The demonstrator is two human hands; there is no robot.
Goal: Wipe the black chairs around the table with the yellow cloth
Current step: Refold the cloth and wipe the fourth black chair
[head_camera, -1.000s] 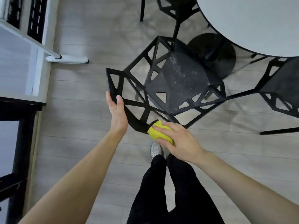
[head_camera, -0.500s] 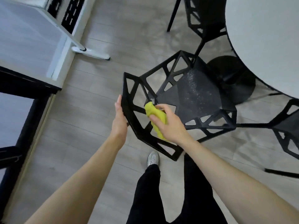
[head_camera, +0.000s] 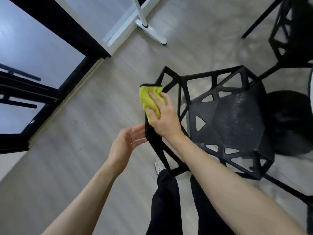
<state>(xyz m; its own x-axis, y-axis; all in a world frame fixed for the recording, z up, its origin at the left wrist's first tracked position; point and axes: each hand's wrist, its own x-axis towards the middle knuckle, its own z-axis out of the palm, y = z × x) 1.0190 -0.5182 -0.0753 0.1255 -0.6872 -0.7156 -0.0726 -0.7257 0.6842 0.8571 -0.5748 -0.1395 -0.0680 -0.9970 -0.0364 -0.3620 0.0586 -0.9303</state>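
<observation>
Pressing the soft, bunched yellow microfibre cloth [head_camera: 150, 100] onto the backrest top, centre frame, the right hand [head_camera: 163, 116] clutched it. The left hand [head_camera: 126, 143], fingers relaxed, steadied the rim of the black geometric open-frame chair [head_camera: 233, 119]. Cloth looked floppy, so best kept wadded; chair seemed rigid, probably light.

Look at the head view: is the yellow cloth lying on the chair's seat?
No: the right hand presses the yellow cloth against the top edge of the black chair backrest, away from the speckled seat.
</observation>
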